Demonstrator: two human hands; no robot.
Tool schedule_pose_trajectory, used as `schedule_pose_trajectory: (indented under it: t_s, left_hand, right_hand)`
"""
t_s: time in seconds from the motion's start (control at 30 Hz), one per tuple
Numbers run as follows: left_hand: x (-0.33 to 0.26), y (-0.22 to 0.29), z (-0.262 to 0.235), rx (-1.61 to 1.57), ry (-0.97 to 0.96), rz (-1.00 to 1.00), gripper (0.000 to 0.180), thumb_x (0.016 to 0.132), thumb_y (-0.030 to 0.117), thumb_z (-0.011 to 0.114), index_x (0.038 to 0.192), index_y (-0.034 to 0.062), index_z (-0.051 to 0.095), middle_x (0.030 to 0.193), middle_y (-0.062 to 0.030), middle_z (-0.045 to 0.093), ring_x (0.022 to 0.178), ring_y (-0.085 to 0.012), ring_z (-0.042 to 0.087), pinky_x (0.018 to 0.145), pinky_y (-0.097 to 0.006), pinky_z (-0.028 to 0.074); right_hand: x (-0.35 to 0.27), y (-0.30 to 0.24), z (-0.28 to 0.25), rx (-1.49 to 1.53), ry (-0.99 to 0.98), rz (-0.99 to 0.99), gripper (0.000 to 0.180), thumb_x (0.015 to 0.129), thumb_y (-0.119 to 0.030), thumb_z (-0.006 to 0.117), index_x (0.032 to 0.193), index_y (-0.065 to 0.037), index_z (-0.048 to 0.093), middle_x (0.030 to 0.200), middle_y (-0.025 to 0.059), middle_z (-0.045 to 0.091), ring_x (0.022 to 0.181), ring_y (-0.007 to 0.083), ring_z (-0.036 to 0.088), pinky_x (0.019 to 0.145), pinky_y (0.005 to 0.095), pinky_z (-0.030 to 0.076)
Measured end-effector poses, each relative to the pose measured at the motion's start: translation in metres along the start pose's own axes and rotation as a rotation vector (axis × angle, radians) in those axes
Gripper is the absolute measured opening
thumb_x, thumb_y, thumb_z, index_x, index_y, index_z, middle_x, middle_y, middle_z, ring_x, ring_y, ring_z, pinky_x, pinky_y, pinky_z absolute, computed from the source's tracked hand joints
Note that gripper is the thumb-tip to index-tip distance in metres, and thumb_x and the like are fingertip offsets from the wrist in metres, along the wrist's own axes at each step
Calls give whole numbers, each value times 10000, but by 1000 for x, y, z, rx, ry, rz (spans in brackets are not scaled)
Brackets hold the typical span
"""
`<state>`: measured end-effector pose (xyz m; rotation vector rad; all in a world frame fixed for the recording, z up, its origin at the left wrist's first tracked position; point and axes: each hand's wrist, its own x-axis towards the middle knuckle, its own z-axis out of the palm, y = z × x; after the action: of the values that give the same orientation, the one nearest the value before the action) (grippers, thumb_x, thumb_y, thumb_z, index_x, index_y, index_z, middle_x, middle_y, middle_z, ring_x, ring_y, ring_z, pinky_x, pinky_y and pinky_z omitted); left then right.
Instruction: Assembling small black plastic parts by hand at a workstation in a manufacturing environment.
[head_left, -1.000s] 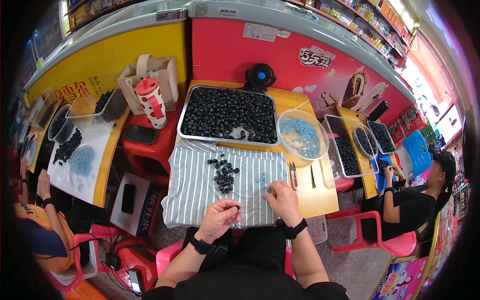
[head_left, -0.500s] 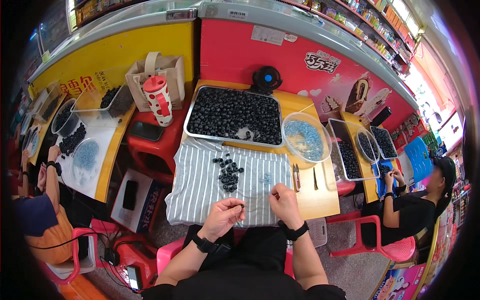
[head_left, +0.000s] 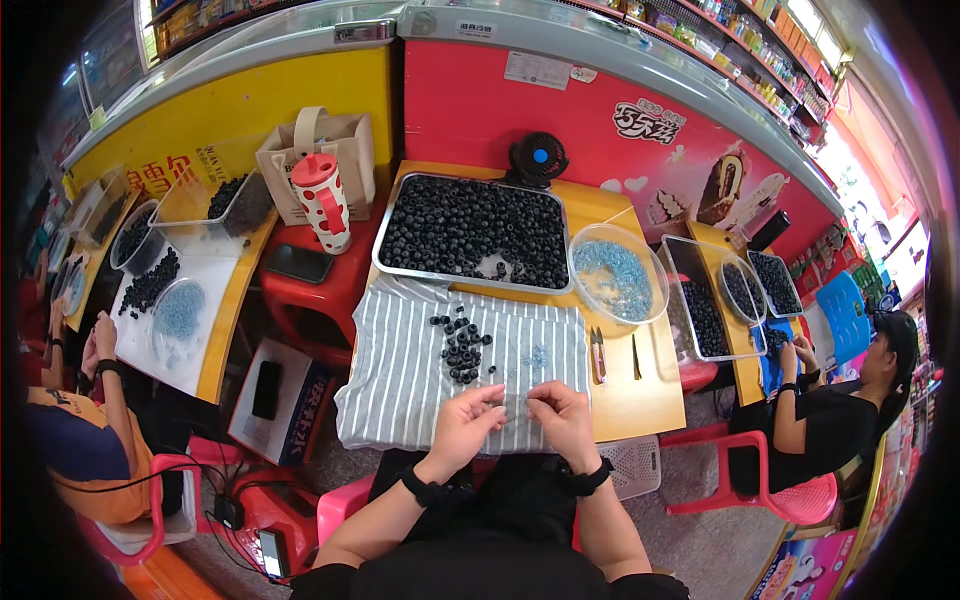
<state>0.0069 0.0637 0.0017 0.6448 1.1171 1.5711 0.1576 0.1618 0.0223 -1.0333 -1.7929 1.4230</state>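
A grey-and-white striped cloth (head_left: 400,400) lies before me with a loose pile of small black ring-shaped parts (head_left: 462,350) on it. One single black part (head_left: 491,370) sits apart, just beyond my left fingertips. Right of the pile are a few tiny pale-blue clear pieces (head_left: 537,356). My left hand (head_left: 465,428) hovers over the cloth's near edge, thumb and fingertips pinched together. Facing it, a short gap away, my right hand (head_left: 565,422) also pinches. Whatever either hand holds is too small or hidden to make out.
Beyond the cloth stand a metal tray (head_left: 375,240) of black parts, a round clear tub (head_left: 665,290) of pale-blue pieces and a small fan (head_left: 538,158). Tweezers (head_left: 636,357) and a slim tool (head_left: 598,355) lie at right. People work at tables on both sides.
My left hand no longer shows the black part at its fingertips; a single one now lies on the cloth beyond. My hands have come closer together.
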Motion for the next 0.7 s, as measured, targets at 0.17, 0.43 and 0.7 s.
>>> schedule_pose_trajectory:
  t_s: [0.17,0.43,0.7]
  left_hand:
    - [0,-4,7,-63,-101,47,258,894,-20,591,1152,-28,604,1019,-79,642,797,-113,640,688,-221,504]
    - [-2,-1,4,128,-30,71,87,904,30,614,956,-15,667,851,-33,619,652,-78,600,560,-199,461]
    - [6,1,3,90,27,-50,130,910,113,623,885,-4,674,658,-14,600,559,-57,556,471,-204,413]
  right_hand:
    - [-12,-18,14,310,-88,79,56,856,21,625,910,19,639,781,27,650,693,82,621,609,208,497]
    - [-18,-9,23,283,-22,-9,41,846,44,597,869,44,631,783,44,645,701,91,617,628,232,515]
    - [-14,-2,20,75,75,-199,41,796,49,599,829,28,613,716,44,595,626,83,554,564,229,438]
